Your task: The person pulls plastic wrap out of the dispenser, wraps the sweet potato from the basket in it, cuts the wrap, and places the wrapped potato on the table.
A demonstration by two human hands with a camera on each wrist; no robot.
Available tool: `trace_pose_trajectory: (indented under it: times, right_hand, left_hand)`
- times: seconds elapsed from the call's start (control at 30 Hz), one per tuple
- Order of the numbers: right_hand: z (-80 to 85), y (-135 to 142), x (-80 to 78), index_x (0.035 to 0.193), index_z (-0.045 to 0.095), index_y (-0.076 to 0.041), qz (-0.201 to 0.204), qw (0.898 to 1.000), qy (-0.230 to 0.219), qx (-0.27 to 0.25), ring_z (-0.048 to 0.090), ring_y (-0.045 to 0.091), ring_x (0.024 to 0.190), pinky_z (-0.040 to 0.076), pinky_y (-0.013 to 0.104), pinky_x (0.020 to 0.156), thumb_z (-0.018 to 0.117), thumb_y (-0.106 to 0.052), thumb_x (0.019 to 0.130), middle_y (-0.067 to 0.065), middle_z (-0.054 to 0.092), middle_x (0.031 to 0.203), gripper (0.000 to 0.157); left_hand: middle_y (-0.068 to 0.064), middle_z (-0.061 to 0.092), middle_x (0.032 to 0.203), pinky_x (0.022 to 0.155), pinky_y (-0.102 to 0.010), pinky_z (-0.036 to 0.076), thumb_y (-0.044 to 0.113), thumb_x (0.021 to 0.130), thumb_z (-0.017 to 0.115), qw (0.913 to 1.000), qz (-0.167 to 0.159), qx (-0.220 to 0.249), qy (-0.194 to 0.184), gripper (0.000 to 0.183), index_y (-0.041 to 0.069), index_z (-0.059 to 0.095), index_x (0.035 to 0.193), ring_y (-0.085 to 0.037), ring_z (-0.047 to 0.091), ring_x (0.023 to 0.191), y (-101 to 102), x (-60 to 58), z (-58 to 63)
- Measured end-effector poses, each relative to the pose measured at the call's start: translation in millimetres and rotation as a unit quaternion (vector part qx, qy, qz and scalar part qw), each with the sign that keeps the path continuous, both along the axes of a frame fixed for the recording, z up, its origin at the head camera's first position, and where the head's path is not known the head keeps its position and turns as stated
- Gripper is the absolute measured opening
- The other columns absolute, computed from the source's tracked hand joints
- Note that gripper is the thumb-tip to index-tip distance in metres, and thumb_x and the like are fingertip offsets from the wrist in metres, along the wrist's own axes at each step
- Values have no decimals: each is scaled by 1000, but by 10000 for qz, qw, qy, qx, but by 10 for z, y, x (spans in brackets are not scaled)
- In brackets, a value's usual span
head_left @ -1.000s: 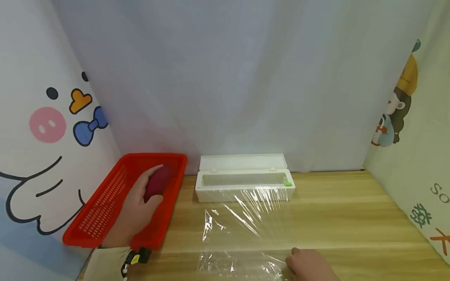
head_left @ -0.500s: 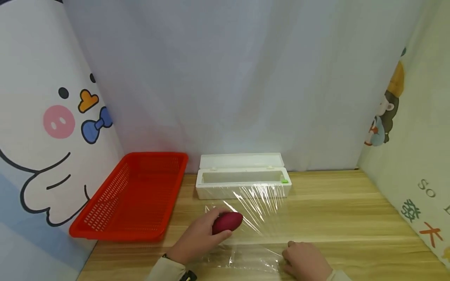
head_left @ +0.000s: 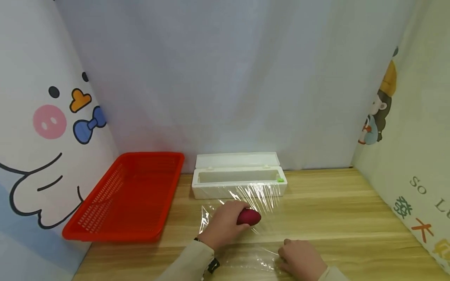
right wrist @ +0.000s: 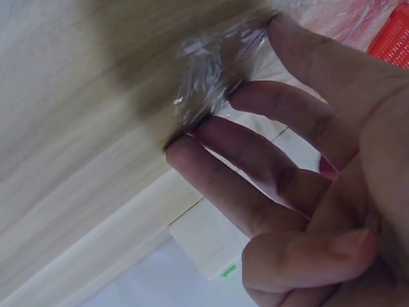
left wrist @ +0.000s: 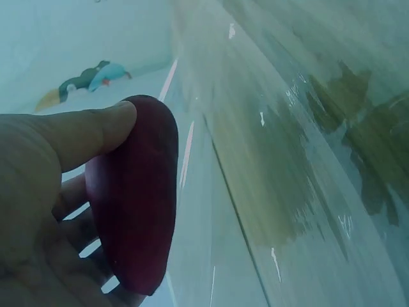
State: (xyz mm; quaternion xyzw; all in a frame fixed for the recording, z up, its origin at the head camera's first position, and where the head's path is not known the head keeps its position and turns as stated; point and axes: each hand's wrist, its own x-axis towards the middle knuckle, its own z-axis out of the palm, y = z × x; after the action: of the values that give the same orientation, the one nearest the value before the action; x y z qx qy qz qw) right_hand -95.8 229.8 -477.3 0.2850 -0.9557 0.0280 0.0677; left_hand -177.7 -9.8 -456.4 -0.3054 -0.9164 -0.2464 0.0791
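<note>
My left hand [head_left: 225,224] grips a smooth, dark red sweet potato [head_left: 249,217], holding it above the sheet of cling film. In the left wrist view the sweet potato [left wrist: 134,198] lies between thumb and fingers, its narrower end downward. Clear cling film [head_left: 251,257] stretches over the table from the front of a white dispenser box [head_left: 239,191], whose lid stands up. At the film's near right corner is my right hand [head_left: 302,259]. In the right wrist view its curled fingers and thumb hold the crumpled film edge [right wrist: 214,70] against the wood.
A red plastic basket [head_left: 165,218] with slotted walls stands at the left of the wooden table [head_left: 323,207]. A green cutter slide [head_left: 280,180] sits on the box's right end. Printed cloth screens the left, back and right.
My left hand has lifted the sweet potato out of the red basket and carried it right, over the cling film. The right hand has stayed at the film's corner.
</note>
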Motion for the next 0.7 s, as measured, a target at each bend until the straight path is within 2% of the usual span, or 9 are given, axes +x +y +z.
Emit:
trace_pose_trajectory:
  times: [0.2,0.43,0.57,0.7]
  right_hand:
    - [8,10,-5,55,53,-19,28,10000,-44,67,32,6,46,28,24,42,74,-27,71,-9,39,57,27]
    - [-10,6,-11,57,57,-17,45,9998,-66,176,33,6,47,30,24,43,75,-30,71,-8,41,57,26]
    - [-14,10,-6,56,55,-18,94,9999,-7,133,33,6,47,29,24,43,74,-27,70,-8,40,57,25]
    - [-23,31,-15,55,53,-20,144,9998,118,70,34,6,47,28,24,43,74,-27,69,-9,38,57,26]
  left_hand:
    - [7,65,102,82,-29,47,31,80,75,9993,0,-365,-17,36,18,62,111,-13,58,96,133,-78,-74]
    - [5,64,101,75,-30,47,31,78,76,9988,210,-424,-161,39,19,61,112,-13,57,92,163,-86,-137]
    - [6,56,91,66,-28,45,29,72,81,9980,287,-479,-302,36,19,62,101,-10,52,82,176,-76,-148]
    - [5,51,82,63,-26,44,26,68,84,9977,212,-643,-79,32,17,61,89,-10,49,75,202,-66,-122]
